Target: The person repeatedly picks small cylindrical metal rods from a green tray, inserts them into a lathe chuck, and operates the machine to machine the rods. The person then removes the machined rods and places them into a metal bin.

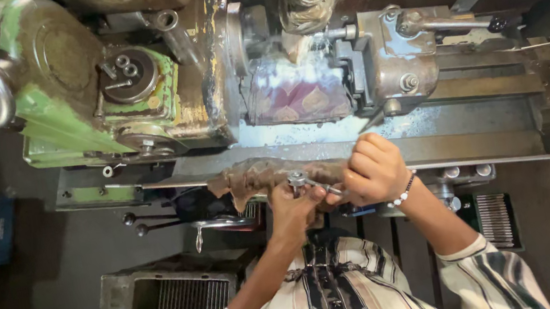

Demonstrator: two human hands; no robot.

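Hands together over lathe (220,75) bed: left hand (292,206) pinches small metal part (298,179), right hand (373,170) grips thin tool (327,189) against it. Greasy rag (256,175) beside. Fitting step, seemingly; calls for steady hold.

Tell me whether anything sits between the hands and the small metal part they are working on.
Nothing visible does. The left hand and the right hand both touch the small metal part directly, holding it between them above the brown rag on the lathe bed.
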